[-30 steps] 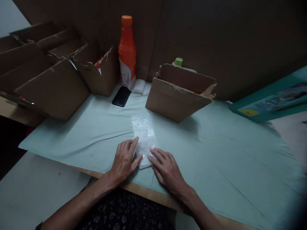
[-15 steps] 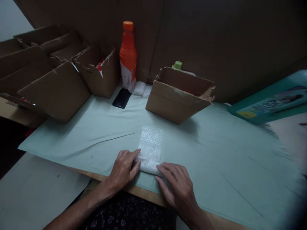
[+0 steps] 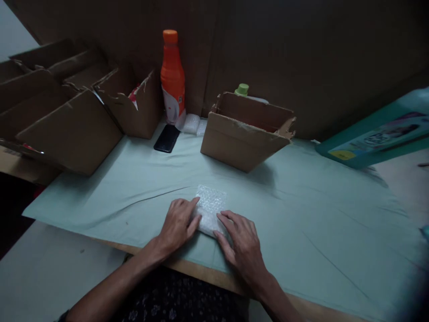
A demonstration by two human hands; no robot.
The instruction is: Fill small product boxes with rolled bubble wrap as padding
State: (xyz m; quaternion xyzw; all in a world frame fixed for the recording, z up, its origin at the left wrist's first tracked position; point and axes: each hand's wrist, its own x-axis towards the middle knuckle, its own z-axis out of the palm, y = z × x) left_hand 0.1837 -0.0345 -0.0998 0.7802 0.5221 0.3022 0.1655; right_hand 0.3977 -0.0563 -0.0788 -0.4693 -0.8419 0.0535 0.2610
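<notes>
A piece of bubble wrap lies on the pale green cloth near the table's front edge, its near end rolled up into a thick fold. My left hand presses on the roll's left end with thumb and fingers. Against the right end rests my right hand, fingertips on the wrap. Only a short flat stretch of wrap shows beyond the fingers.
A torn cardboard box stands behind the wrap, a green-capped bottle behind it. An orange bottle, a black phone and small bubble wrap pieces lie further back. Several open cardboard boxes stand left; a teal box lies right.
The bubble wrap's flat part has grown much shorter as both hands rolled its near end away from me. Both hands moved slightly forward with the roll.
</notes>
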